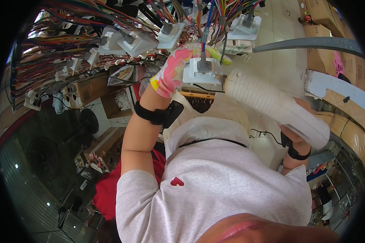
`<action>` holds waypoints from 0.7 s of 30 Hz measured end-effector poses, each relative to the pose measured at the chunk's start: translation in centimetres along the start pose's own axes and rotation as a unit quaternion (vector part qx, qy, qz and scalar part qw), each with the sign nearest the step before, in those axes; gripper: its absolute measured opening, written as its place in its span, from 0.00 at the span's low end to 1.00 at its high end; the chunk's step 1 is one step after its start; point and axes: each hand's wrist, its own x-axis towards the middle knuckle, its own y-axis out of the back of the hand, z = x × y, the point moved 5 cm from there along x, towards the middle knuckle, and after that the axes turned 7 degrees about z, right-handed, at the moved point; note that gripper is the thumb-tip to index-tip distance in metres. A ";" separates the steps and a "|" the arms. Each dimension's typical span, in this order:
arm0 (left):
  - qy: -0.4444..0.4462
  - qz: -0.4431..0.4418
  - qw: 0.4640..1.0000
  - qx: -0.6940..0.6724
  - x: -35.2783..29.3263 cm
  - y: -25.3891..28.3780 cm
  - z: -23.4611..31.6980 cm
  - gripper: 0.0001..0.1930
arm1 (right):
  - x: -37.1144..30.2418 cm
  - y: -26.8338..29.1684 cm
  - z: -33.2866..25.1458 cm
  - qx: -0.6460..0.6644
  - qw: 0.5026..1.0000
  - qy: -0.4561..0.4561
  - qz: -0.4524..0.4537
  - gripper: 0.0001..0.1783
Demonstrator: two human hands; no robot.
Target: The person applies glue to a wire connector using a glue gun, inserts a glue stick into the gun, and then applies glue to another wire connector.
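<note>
Your right hand (pixel 303 106) is gripping the ribbed tool (pixel 271 102) slanting rightward from the block (pixel 195 77) part-hiding your left hand (pixel 177 67), grip unclear.

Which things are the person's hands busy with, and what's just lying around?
Part of the job:
Gloved left hand, behind the white block
Grey plug on that block
Coloured wires above the plug
Right hand, gripping the pale ribbed tool

Lying about, seemingly:
Cardboard boxes
Pink cloth
</note>
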 end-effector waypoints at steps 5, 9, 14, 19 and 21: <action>-0.100 0.016 0.973 0.207 -0.3 0.2 0.7 0.21 | -0.3 -0.4 0.0 -0.008 0.994 -0.102 -0.045 0.26; -0.146 0.093 0.892 0.416 -1.7 0.1 0.6 0.20 | -1.5 -2.0 0.6 0.086 0.994 -0.072 0.012 0.25; -0.057 0.262 0.883 0.385 -3.3 0.3 -1.1 0.19 | -2.2 -3.8 -0.6 0.113 0.991 -0.067 -0.013 0.25; -0.098 0.277 0.931 0.219 -3.5 0.1 -1.7 0.16 | -4.3 -6.4 1.4 0.257 0.952 -0.167 -0.015 0.27; -0.096 0.299 0.945 0.089 -3.4 0.4 -2.2 0.14 | -3.7 -6.2 0.7 0.243 0.953 -0.159 0.084 0.18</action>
